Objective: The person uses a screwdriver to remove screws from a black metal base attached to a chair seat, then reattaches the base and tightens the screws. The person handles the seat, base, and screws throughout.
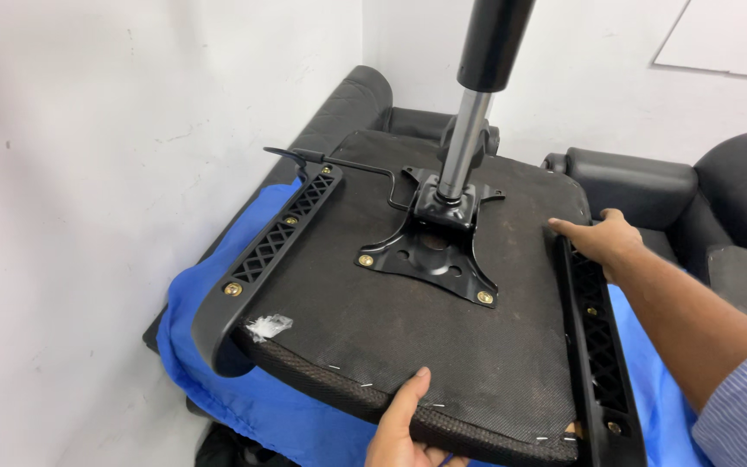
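Seat (443, 337), upturned at frame centre on blue cloth (218, 363), looks stiff and heavy; left hand (404, 428) grips its near edge, right hand (603, 242) rests flat by armrest (598, 346).

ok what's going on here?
A person has an office chair seat turned upside down on a blue cloth. The left hand grips the seat's near edge, thumb on the fabric underside. The right hand rests on the far right side, at the top of the right armrest bracket. A metal mounting plate is fastened at the middle, with the gas cylinder standing up from it. Another bracket runs along the left edge.
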